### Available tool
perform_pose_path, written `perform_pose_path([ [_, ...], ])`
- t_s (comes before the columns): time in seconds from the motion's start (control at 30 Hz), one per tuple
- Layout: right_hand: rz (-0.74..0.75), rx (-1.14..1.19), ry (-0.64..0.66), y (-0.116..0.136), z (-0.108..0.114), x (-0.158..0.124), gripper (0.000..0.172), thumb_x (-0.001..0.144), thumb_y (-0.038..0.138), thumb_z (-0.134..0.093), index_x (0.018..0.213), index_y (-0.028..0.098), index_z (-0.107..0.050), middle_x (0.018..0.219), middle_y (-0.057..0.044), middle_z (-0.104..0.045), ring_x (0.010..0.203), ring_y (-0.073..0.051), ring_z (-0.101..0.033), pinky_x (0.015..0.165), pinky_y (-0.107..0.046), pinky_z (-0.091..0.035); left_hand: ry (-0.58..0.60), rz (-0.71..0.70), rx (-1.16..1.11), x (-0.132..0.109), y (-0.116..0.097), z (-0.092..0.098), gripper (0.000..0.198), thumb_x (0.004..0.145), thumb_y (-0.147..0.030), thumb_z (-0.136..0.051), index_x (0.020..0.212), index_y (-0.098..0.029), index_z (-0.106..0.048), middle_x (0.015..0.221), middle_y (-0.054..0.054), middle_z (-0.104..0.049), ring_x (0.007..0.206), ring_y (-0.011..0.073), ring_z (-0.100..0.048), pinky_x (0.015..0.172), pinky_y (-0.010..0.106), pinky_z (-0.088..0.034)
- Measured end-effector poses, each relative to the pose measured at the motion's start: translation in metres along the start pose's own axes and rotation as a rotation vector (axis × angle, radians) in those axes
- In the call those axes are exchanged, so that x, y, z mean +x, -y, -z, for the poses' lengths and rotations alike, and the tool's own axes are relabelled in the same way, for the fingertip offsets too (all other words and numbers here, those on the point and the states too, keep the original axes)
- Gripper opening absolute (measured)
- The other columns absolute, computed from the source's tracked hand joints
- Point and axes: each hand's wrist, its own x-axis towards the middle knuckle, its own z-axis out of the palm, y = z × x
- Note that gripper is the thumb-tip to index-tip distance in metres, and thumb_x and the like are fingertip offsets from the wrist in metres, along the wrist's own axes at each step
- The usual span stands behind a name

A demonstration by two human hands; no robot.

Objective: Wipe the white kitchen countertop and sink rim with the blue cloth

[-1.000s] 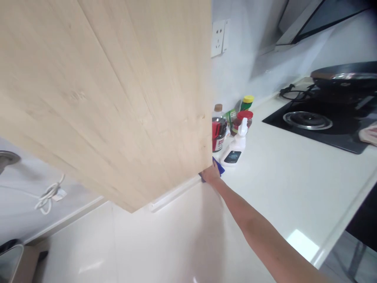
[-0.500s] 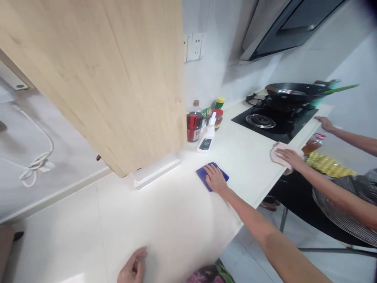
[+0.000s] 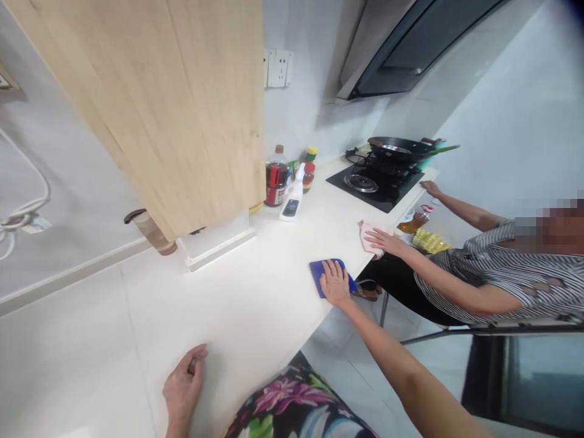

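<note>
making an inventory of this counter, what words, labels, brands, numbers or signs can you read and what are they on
No text can be read.
White spray bottle: print on its dark label, too small.
Brown-capped bottle: red and white markings, too blurred.
Red-lidded jar: too small and blurred.
White tag at far left: too blurred.
Blue cloth: none visible.

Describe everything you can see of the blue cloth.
The blue cloth is a deep, even blue with no visible pattern, and looks like soft fabric. It lies mostly flat on the white counter, near the front edge, its outline roughly four-sided. The person's right hand rests on top, fingers extended, hiding its middle; blue shows on both sides of the hand. Its underside is hidden, and whether it is folded cannot be told.
</note>
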Motion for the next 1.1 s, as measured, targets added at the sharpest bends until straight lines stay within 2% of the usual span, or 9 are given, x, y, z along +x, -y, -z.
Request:
perform_pose_path([
  [0.2, 0.074, -0.005, -0.004, 0.036, 0.012, -0.060, 0.059, 0.095, 0.032, -0.028, 0.151, 0.017, -0.037, 0.159, -0.010, -0.035, 0.149, -0.030, -0.024, 0.119, -0.054, -0.020, 0.014, 0.006, 0.024, 0.000, -0.003, 0.000, 0.035, 0.085, -0.040, -0.049, 0.108, -0.031, -0.074, 0.074, -0.003, -0.075, 0.065, 0.0154, -0.066, 0.061, 0.025, -0.045],
  [0.43, 0.238, 0.141, -0.009, 0.109, 0.031, -0.124, 0.064, 0.095, 0.035, -0.035, 0.156, 0.017, -0.027, 0.161, -0.011, -0.030, 0.151, -0.033, -0.017, 0.121, -0.060, -0.015, 0.035, 0.025, 0.016, -0.002, -0.009, 0.002, 0.035, 0.086, -0.039, -0.047, 0.108, -0.031, -0.074, 0.072, -0.004, -0.073, 0.069, 0.0165, -0.066, 0.064, 0.027, -0.045],
  [0.5, 0.320, 0.187, 0.026, 0.132, 0.040, -0.139, 0.066, 0.095, 0.037, -0.037, 0.157, 0.017, -0.023, 0.163, -0.011, -0.026, 0.152, -0.034, -0.012, 0.122, -0.061, -0.011, 0.031, 0.024, 0.016, -0.002, -0.009, 0.002, 0.035, 0.086, -0.041, -0.048, 0.107, -0.031, -0.074, 0.068, -0.003, -0.072, 0.067, 0.0170, -0.066, 0.063, 0.027, -0.044],
  [0.6, 0.502, 0.246, 0.159, 0.166, 0.059, -0.154, 0.067, 0.097, 0.040, -0.038, 0.158, 0.017, -0.021, 0.166, -0.009, -0.017, 0.153, -0.033, -0.006, 0.124, -0.060, -0.008, 0.020, 0.021, 0.022, -0.001, -0.008, 0.002, 0.035, 0.086, -0.042, -0.048, 0.107, -0.031, -0.074, 0.067, -0.003, -0.072, 0.067, 0.0175, -0.065, 0.062, 0.027, -0.043],
  [0.7, 0.699, 0.337, 0.280, 0.199, 0.078, -0.160, 0.066, 0.098, 0.042, -0.036, 0.157, 0.016, -0.023, 0.166, -0.009, -0.015, 0.153, -0.033, -0.003, 0.124, -0.061, -0.007, 0.004, 0.034, 0.010, -0.002, -0.010, 0.003, 0.035, 0.086, -0.040, -0.048, 0.109, -0.031, -0.073, 0.075, -0.003, -0.076, 0.068, 0.0168, -0.066, 0.064, 0.027, -0.044],
  [0.8, 0.851, 0.416, 0.326, 0.226, 0.091, -0.164, 0.063, 0.099, 0.040, -0.035, 0.156, 0.015, -0.025, 0.165, -0.010, -0.017, 0.153, -0.032, -0.003, 0.123, -0.062, -0.008, -0.020, 0.033, -0.050, -0.003, -0.013, 0.002, 0.035, 0.088, -0.039, -0.048, 0.113, -0.031, -0.070, 0.088, -0.003, -0.079, 0.068, 0.0148, -0.066, 0.066, 0.027, -0.045],
  [0.93, 0.960, 0.463, 0.314, 0.236, 0.092, -0.170, 0.063, 0.098, 0.038, -0.038, 0.156, 0.015, -0.026, 0.165, -0.011, -0.020, 0.153, -0.030, -0.002, 0.124, -0.060, -0.009, -0.058, 0.032, -0.130, -0.005, -0.013, -0.001, 0.037, 0.090, -0.040, -0.045, 0.120, -0.030, -0.066, 0.094, -0.003, -0.079, 0.061, 0.0119, -0.064, 0.067, 0.026, -0.046],
  [1.1, 0.992, 0.500, 0.286, 0.206, 0.074, -0.161, 0.060, 0.095, 0.037, -0.043, 0.152, 0.019, -0.035, 0.163, -0.007, -0.026, 0.153, -0.026, -0.007, 0.125, -0.055, -0.008, -0.101, 0.035, -0.213, -0.009, -0.012, -0.003, 0.042, 0.092, -0.040, -0.039, 0.122, -0.024, -0.064, 0.089, -0.001, -0.078, 0.050, 0.0099, -0.056, 0.063, 0.026, -0.047],
])
